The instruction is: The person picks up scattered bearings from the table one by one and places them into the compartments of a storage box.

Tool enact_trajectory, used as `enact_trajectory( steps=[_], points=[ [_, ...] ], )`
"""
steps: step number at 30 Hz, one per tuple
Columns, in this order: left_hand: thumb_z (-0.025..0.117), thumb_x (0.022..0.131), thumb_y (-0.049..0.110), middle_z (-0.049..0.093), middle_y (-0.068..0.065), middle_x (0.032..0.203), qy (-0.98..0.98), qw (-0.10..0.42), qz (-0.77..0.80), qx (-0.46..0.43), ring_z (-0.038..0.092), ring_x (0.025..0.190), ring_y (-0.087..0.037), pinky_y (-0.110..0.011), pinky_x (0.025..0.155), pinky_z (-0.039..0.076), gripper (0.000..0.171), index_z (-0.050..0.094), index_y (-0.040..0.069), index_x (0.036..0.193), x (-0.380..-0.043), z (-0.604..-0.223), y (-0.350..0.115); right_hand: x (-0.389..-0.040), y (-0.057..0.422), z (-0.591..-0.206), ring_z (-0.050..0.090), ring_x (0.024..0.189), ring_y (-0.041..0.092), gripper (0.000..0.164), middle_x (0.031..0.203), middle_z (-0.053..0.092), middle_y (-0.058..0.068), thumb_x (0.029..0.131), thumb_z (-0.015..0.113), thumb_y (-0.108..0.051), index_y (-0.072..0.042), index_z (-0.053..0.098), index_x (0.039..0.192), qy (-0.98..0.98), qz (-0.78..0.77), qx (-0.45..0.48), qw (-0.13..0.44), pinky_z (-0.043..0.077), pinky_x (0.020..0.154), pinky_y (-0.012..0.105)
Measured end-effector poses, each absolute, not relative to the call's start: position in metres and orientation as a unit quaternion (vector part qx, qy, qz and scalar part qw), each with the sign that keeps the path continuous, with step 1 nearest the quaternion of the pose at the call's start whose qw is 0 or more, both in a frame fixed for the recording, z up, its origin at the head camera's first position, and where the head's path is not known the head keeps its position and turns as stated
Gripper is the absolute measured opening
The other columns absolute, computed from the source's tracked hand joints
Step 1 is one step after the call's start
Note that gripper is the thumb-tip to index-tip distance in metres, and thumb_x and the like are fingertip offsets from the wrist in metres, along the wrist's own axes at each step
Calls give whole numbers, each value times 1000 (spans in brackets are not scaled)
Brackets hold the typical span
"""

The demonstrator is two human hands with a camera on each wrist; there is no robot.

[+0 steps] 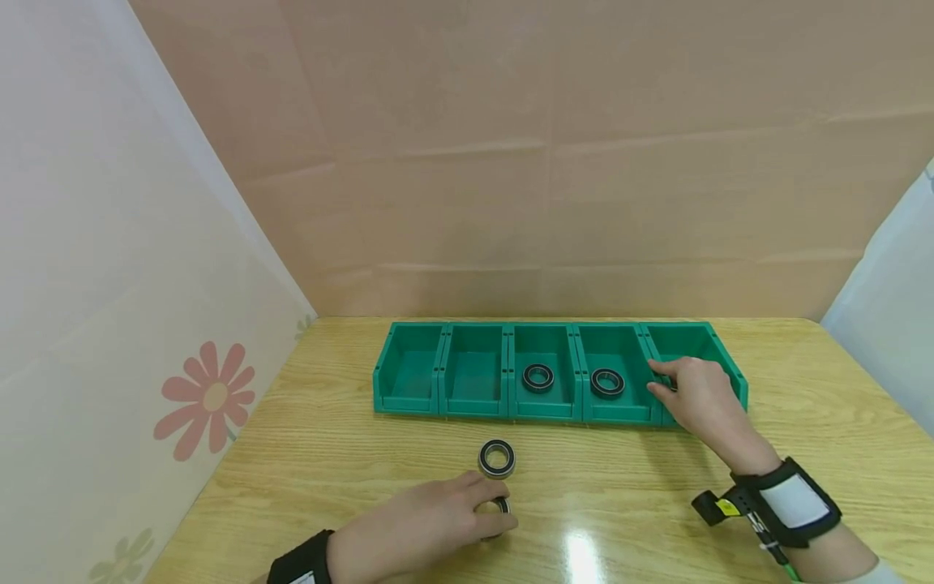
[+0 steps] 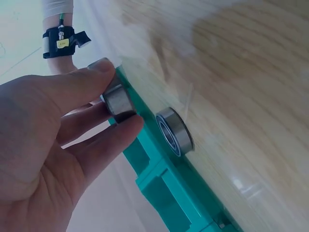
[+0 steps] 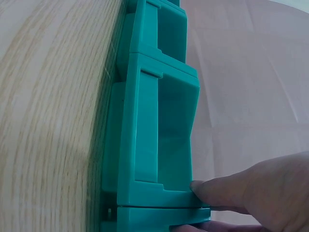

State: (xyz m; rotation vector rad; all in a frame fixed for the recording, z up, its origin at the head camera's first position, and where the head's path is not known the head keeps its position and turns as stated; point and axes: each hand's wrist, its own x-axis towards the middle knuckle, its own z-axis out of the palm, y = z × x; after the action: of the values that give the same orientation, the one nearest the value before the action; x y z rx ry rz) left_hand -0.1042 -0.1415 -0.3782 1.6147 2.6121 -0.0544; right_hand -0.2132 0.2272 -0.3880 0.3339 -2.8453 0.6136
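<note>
1. By the left hand (image 1: 419, 521), a sealed bearing (image 2: 121, 104) is pinched between thumb and fingers.
2. The right hand (image 1: 706, 399) is positioned at the rightmost green bin (image 1: 679, 339); whether anything is grasped cannot be determined.
3. Just beyond the left hand, a second bearing (image 2: 180, 133) is laid flat on the wooden tabletop (image 1: 314, 454).
4. Left of the right hand, a third bearing (image 1: 607, 394) and fourth bearing (image 1: 537, 388) are seated in separate neighbouring bins (image 1: 613, 341).
</note>
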Motion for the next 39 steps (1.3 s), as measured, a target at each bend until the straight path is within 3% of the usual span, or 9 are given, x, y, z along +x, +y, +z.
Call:
enact_trajectory(
  steps=[8,16,26,34,39],
  points=[
    [67,94,18,58,3,138,853,0,-13,521,58,123,-11,-17,90,55,42,60,30,134,-108,-377,-145,-214,228,-388,31,37,14,40,43,41,1,90,71,-11,8,64,125,-966,205,114,105,24,38,23],
    [72,91,21,60,4,131,849,-39,-7,526,58,107,-8,-10,83,52,40,63,27,130,-121,-375,-146,-214,228,-389,31,37,14,40,46,42,1,89,72,-11,8,65,124,-966,203,118,110,24,38,23],
    [72,91,20,59,1,135,853,-37,-7,520,58,121,-12,-17,90,54,46,59,25,134,-135,-368,-148,-214,228,-389,31,37,14,40,45,41,0,89,72,-11,8,65,123,-965,203,119,115,24,38,23],
    [70,92,16,61,-1,134,847,-88,-17,525,59,122,-13,-18,90,55,41,58,24,131,-146,-365,-149,-214,228,-391,31,37,14,40,44,41,0,89,72,-11,8,65,123,-964,204,122,116,24,38,23],
    [72,91,15,59,-1,136,853,-92,-31,512,58,124,-15,-20,93,54,44,59,24,131,-157,-360,-151,-214,228,-392,30,37,13,39,46,41,0,88,73,-10,8,66,122,-963,201,127,126,24,38,23]
  ],
)
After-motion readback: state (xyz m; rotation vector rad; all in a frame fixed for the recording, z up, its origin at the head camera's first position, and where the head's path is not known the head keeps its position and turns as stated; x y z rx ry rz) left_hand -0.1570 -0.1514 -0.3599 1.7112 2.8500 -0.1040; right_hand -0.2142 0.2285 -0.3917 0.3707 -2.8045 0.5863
